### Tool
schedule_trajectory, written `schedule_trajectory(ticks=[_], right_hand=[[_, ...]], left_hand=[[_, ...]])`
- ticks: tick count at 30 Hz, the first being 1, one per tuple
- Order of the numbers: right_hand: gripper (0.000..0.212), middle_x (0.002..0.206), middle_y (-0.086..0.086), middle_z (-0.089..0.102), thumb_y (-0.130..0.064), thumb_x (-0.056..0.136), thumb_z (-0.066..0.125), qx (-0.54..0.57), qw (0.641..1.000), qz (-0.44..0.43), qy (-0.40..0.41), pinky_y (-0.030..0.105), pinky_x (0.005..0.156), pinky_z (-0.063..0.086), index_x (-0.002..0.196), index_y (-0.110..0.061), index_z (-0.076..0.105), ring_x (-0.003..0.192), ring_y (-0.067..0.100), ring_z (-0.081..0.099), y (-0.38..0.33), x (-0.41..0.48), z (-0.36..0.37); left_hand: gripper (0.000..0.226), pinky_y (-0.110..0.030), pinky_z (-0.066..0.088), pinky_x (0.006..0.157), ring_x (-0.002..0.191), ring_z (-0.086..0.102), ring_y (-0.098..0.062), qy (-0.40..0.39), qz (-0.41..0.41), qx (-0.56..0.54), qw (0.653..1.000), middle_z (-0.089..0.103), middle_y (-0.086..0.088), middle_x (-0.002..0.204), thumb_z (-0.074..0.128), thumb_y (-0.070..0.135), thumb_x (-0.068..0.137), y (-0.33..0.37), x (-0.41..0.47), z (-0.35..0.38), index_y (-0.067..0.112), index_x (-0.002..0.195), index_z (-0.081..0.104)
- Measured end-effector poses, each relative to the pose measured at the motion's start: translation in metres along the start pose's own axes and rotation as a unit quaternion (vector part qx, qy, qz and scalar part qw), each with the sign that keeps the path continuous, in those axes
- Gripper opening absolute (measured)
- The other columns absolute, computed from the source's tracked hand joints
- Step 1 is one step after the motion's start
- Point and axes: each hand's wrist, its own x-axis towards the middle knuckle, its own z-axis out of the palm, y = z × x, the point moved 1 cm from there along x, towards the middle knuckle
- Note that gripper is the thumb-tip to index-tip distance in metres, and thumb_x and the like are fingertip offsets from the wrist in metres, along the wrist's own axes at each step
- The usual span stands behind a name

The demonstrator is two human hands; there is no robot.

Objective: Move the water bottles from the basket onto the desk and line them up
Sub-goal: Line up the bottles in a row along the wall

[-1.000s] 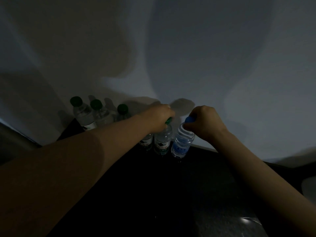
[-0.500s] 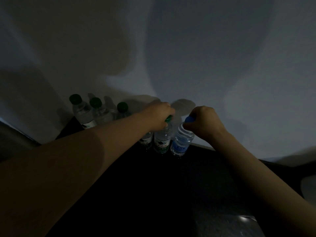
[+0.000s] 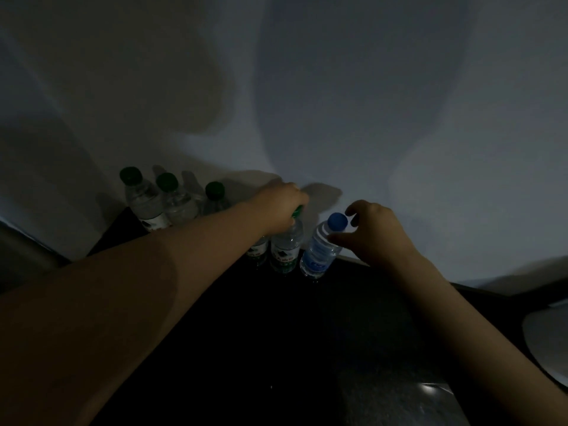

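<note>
Several clear water bottles stand in a row along the wall on the dark desk (image 3: 276,348). Three green-capped bottles (image 3: 144,198) are at the far left. My left hand (image 3: 281,207) grips the green cap of another bottle (image 3: 285,244), and one more bottle beside it is mostly hidden by my forearm. A blue-capped bottle (image 3: 319,247) stands at the right end of the row. My right hand (image 3: 375,232) hovers just right of its cap with fingers and thumb spread apart, not holding it. No basket is in view.
A pale wall (image 3: 338,103) rises directly behind the bottles. A light rounded object (image 3: 550,339) sits at the right edge. The scene is very dim, and the desk runs dark toward me.
My right hand has let go of the blue cap and opened, drawing slightly right. My left hand stays on the green cap.
</note>
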Motion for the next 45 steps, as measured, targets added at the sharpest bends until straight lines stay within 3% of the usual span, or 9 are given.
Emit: schedule_trajectory(ticks=[7,12,16,19,22,26,31,37,45], right_hand=[[0.03,0.106,0.003,0.065,-0.033,0.083,0.071,-0.099,0.991,-0.017,-0.088,0.03,0.084,0.051,0.107,-0.018,0.061,0.095,0.016,0.06,0.003,-0.053,-0.018],[0.026,0.107,-0.002,0.064,-0.031,0.085,0.067,-0.115,0.988,-0.026,-0.102,0.024,0.078,0.045,0.108,-0.022,0.06,0.098,0.014,0.058,-0.001,-0.085,-0.022],[0.025,0.106,-0.004,0.062,-0.032,0.085,0.068,-0.104,0.987,-0.03,-0.117,0.021,0.074,0.042,0.107,-0.025,0.061,0.092,0.01,0.056,-0.007,-0.111,-0.021],[0.026,0.1,-0.008,0.061,-0.035,0.082,0.07,-0.092,0.989,-0.041,-0.107,0.019,0.071,0.045,0.105,-0.027,0.061,0.086,0.007,0.055,-0.01,-0.134,-0.019],[0.024,0.092,-0.013,0.054,-0.037,0.081,0.07,-0.079,0.989,-0.059,-0.107,0.016,0.062,0.036,0.102,-0.03,0.06,0.08,0.004,0.051,-0.013,-0.155,-0.017],[0.021,0.09,-0.011,0.057,-0.036,0.08,0.071,-0.061,0.989,-0.084,-0.109,0.018,0.065,0.041,0.097,-0.029,0.061,0.08,0.006,0.055,-0.019,-0.186,-0.02],[0.02,0.092,-0.002,0.067,-0.031,0.08,0.071,-0.05,0.991,-0.086,-0.093,0.031,0.074,0.052,0.095,-0.019,0.066,0.085,0.014,0.064,-0.032,-0.234,-0.023],[0.014,0.091,-0.009,0.063,-0.031,0.081,0.071,-0.012,0.995,-0.067,-0.071,0.028,0.073,0.054,0.093,-0.027,0.066,0.081,0.007,0.062,-0.031,-0.295,-0.023],[0.017,0.09,-0.01,0.061,-0.031,0.079,0.073,-0.009,0.997,-0.043,-0.06,0.028,0.072,0.054,0.094,-0.027,0.066,0.082,0.007,0.061,-0.028,-0.356,-0.014]], left_hand=[[0.026,-0.044,0.048,0.086,0.101,0.053,-0.033,0.006,-0.018,0.038,0.999,0.046,-0.017,0.117,0.054,0.003,0.088,0.009,-0.013,0.001,0.004,0.114,0.052],[0.028,-0.036,0.042,0.074,0.097,0.053,-0.032,0.058,-0.044,0.017,0.997,0.044,-0.017,0.117,0.056,0.006,0.086,0.017,-0.034,-0.01,0.003,0.112,0.048],[0.031,-0.037,0.046,0.083,0.103,0.053,-0.032,0.072,-0.043,0.005,0.996,0.048,-0.018,0.12,0.054,0.013,0.089,0.022,-0.068,-0.013,0.002,0.117,0.051],[0.027,-0.034,0.043,0.08,0.1,0.054,-0.029,0.076,-0.043,-0.016,0.996,0.052,-0.015,0.114,0.055,0.016,0.088,0.03,-0.102,-0.01,0.005,0.113,0.055],[0.024,-0.033,0.043,0.082,0.102,0.054,-0.028,0.069,-0.045,-0.046,0.996,0.054,-0.013,0.114,0.058,0.018,0.088,0.042,-0.138,-0.006,0.006,0.108,0.054],[0.029,-0.034,0.047,0.089,0.106,0.054,-0.023,0.051,-0.042,-0.094,0.993,0.055,-0.01,0.119,0.061,0.023,0.088,0.061,-0.185,0.001,0.007,0.113,0.055],[0.039,-0.033,0.045,0.093,0.107,0.053,-0.019,0.03,-0.042,-0.148,0.988,0.051,-0.006,0.121,0.061,0.026,0.089,0.086,-0.237,0.017,0.014,0.125,0.053],[0.035,-0.019,0.041,0.08,0.1,0.054,-0.01,0.034,-0.049,-0.195,0.979,0.052,0.003,0.116,0.063,0.031,0.087,0.11,-0.291,0.051,0.021,0.12,0.054],[0.035,-0.017,0.044,0.08,0.099,0.051,-0.004,0.022,-0.049,-0.248,0.967,0.051,0.007,0.116,0.061,0.032,0.089,0.136,-0.347,0.081,0.023,0.122,0.054]])
